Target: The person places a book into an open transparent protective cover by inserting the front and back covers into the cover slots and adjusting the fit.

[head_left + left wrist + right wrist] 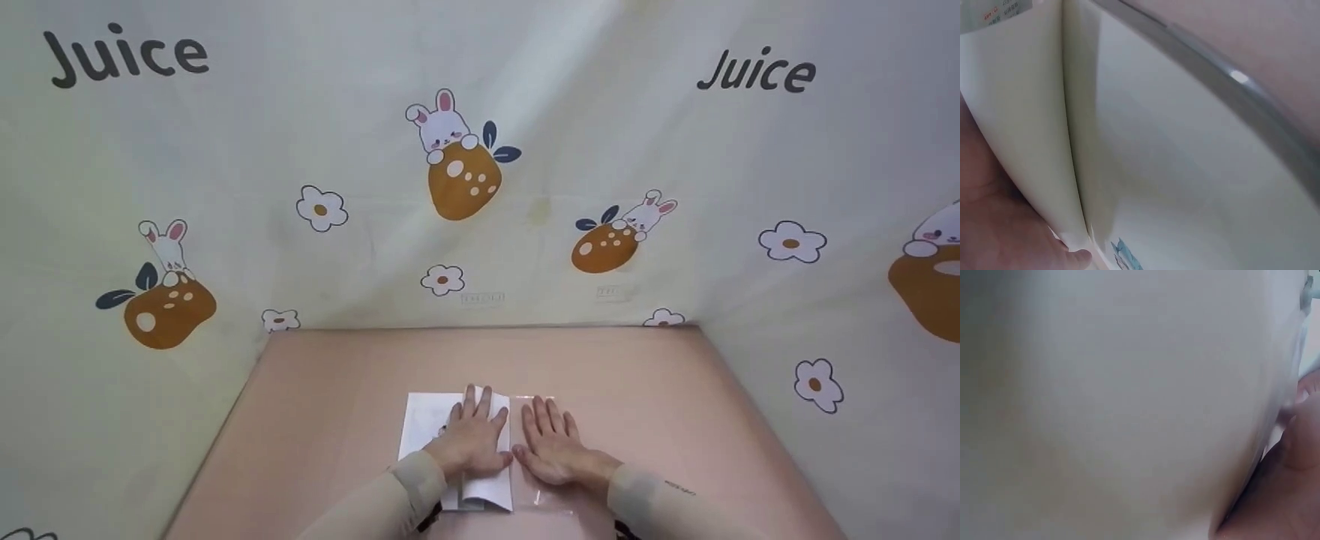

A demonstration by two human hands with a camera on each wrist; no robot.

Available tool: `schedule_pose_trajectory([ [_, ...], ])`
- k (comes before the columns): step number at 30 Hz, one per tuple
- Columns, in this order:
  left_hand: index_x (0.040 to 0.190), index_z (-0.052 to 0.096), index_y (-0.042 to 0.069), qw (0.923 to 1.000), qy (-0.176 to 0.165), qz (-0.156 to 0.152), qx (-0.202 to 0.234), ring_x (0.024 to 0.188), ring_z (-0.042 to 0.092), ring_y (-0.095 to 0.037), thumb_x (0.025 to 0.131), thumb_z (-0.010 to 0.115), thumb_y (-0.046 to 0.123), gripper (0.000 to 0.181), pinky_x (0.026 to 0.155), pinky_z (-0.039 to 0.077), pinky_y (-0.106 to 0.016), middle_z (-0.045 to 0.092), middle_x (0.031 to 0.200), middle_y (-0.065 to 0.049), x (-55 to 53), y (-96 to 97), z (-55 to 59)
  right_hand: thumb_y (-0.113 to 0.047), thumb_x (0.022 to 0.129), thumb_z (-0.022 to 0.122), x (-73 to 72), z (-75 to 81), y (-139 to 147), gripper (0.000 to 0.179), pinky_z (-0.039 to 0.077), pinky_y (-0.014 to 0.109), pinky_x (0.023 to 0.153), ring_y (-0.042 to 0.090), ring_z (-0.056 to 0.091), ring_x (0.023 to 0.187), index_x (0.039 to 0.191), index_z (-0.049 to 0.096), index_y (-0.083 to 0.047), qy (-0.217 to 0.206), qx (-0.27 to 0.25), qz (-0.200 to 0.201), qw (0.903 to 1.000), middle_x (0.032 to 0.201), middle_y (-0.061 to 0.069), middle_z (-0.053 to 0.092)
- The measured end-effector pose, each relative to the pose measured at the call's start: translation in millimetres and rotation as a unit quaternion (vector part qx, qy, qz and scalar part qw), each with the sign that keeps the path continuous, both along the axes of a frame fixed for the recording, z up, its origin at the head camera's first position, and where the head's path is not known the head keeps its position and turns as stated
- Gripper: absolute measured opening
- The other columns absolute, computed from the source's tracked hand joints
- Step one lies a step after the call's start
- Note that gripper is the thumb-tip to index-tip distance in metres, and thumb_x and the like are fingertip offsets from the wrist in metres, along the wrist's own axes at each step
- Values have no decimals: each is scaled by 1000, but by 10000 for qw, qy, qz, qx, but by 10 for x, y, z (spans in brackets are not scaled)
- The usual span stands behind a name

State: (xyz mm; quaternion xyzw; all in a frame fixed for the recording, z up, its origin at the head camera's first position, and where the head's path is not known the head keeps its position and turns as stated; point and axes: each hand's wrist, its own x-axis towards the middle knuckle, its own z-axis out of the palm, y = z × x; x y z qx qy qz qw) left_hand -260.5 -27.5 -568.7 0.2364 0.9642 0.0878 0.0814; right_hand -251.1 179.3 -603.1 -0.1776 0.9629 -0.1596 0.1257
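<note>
A white booklet point(417, 420) lies on the pink tabletop, a small printed picture partly showing beside my left hand. My left hand point(474, 441) rests on its right-hand part with fingers spread and straight. In the left wrist view, a blank page point(1016, 107) bulges up in a curve beside the left hand point(1010, 236). To the right of the booklet lies a clear plastic sheet point(551, 501), apparently a cover flap. My right hand point(553, 448) lies on that sheet with straight fingers. The right wrist view is mostly a blurred pale surface, with the right hand point(1283, 495) at its edge.
Pink tabletop point(337, 375) surrounds the booklet. A pale curtain point(360, 135) printed with rabbits, fruit and flowers hangs behind the table and along both sides.
</note>
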Motion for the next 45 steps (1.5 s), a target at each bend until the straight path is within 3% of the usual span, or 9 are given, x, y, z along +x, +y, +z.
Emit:
schedule_pose_trajectory([
  [10,172,47,20,9994,-346,16,99,176,10,-51,98,68,55,84,141,25,-68,19,188,-22,-6,-21,4,-53,116,40,-12,131,49,87,2,74,141,52,-3,176,178,12,0,-341,282,202,9988,188,30,-4],
  [17,171,48,20,10000,-89,16,-4,175,15,-53,97,70,56,85,137,33,-68,22,187,-23,-25,-27,-23,-48,115,44,-62,209,109,86,1,71,143,48,-7,177,180,9,-4,-670,337,360,9965,189,26,-9],
  [20,171,49,19,10000,-12,3,-51,174,17,-54,97,70,56,85,136,36,-68,23,187,-24,-21,-19,-30,-55,114,45,-66,227,135,89,1,69,143,47,-7,178,180,10,-6,-758,310,399,9958,189,25,-9],
  [27,172,46,17,9997,215,-63,-71,172,19,-58,105,62,57,80,134,37,-69,22,186,-27,-4,-1,-62,-77,109,37,-45,241,147,103,4,68,144,47,-5,178,181,10,-8,-672,428,391,9961,189,24,-7],
  [31,172,47,16,9996,249,-110,-87,172,19,-58,109,56,54,73,134,37,-70,24,186,-27,13,-5,-41,-76,110,35,-42,227,129,101,4,69,143,46,-5,178,181,12,-8,-607,437,370,9965,190,24,-5],
  [39,170,50,18,9997,14,-209,-115,174,17,-53,108,58,52,71,137,32,-70,25,186,-23,31,-11,47,-76,111,33,-43,211,94,98,4,68,144,45,-4,178,181,13,-10,-560,497,274,9968,190,22,-5],
  [45,169,52,16,10000,89,-33,-2,174,19,-54,109,60,45,67,136,33,-70,27,185,-24,39,69,18,-77,111,33,-46,183,110,100,4,69,143,47,-4,178,181,13,-8,-502,538,286,9969,190,24,-4],
])
